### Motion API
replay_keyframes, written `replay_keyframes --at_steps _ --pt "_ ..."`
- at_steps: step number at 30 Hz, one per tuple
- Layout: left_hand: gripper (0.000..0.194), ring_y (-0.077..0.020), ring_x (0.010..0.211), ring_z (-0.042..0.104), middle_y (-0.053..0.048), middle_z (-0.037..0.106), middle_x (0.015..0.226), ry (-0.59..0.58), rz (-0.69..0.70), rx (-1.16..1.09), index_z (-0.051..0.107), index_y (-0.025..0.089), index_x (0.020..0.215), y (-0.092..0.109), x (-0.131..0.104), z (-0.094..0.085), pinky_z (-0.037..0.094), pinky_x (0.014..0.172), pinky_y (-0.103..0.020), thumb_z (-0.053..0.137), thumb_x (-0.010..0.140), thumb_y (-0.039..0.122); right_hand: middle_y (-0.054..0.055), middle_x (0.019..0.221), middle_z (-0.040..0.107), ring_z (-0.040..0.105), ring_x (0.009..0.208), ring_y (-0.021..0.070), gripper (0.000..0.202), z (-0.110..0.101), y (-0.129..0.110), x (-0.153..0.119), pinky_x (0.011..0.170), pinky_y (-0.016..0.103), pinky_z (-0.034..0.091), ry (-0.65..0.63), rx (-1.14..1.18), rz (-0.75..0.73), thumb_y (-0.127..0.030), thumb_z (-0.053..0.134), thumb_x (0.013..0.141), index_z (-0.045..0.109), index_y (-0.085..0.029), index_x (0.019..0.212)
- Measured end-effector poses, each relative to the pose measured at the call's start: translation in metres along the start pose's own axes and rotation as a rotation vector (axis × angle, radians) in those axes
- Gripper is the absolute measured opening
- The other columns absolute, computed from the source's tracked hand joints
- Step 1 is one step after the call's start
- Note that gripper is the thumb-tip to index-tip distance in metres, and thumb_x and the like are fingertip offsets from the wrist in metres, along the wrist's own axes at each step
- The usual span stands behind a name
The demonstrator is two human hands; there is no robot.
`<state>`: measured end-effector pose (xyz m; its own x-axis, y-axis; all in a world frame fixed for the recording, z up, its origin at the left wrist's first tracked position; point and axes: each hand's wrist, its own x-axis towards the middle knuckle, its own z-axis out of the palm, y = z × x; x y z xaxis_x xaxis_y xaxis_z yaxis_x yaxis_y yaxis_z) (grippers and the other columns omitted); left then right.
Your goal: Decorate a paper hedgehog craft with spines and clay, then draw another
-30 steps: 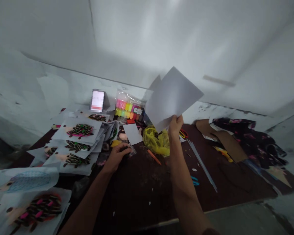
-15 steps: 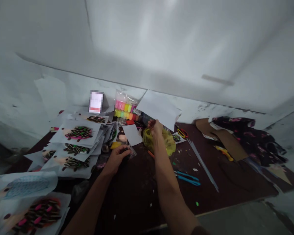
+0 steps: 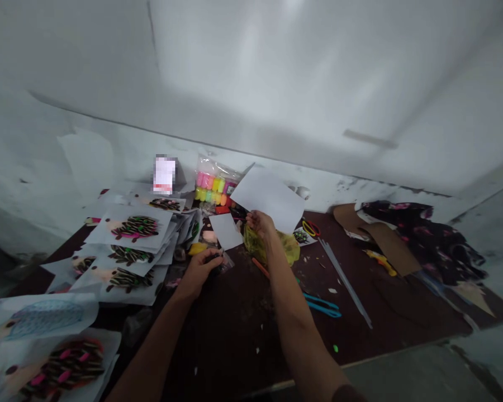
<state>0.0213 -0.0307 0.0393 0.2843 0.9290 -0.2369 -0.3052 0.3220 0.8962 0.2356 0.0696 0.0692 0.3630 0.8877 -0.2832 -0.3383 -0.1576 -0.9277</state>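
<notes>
no legible text, labels, numbers, signs

One yellow bag [image 3: 289, 249], one pair red-yellow scissors [image 3: 311, 228].

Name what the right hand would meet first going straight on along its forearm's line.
Probably the large white sheet, whose near edge shows just beyond the right hand; depth is unclear, so they may already touch.

Blank white sheet [image 3: 270, 195], unfolded, tilted; small clear packet [image 3: 228, 262] nearer, left of sheet.
</notes>
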Motion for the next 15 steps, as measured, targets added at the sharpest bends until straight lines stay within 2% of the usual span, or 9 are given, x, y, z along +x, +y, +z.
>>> replay_keyframes --at_steps 7,11,15 --pt "0.033 -0.0121 0.057 0.058 0.001 0.068 0.065 -0.021 -0.008 0.034 0.068 0.017 0.072 0.002 0.000 -0.001 0.044 0.056 -0.023 0.082 0.051 0.039 0.003 0.067 0.068 0.052 0.045 0.0077 0.007 0.005 -0.003 -0.002 0.038 0.015 0.036 -0.031 -0.106 -0.030 -0.013 0.050 0.086 0.055 -0.018 0.086" --pt "0.036 -0.0136 0.058 0.059 0.000 0.068 0.066 -0.026 -0.018 0.031 0.070 0.016 0.075 -0.001 0.000 0.000 0.044 0.057 -0.024 0.084 0.051 0.039 0.003 0.068 0.069 0.050 0.044 0.0077 0.002 -0.002 -0.005 -0.012 0.039 0.017 0.035 -0.040 -0.232 -0.112 -0.018 0.053 0.086 0.054 -0.019 0.084" --pt "0.038 -0.0134 0.059 0.059 -0.001 0.069 0.069 -0.051 -0.004 0.008 0.072 0.016 0.078 -0.003 0.001 0.002 0.044 0.059 -0.024 0.086 0.054 0.041 0.003 0.069 0.070 0.054 0.047 0.0081 0.012 -0.001 0.001 -0.023 0.043 0.017 0.036 -0.111 -0.477 -0.177 -0.024 0.053 0.089 0.058 -0.018 0.080"
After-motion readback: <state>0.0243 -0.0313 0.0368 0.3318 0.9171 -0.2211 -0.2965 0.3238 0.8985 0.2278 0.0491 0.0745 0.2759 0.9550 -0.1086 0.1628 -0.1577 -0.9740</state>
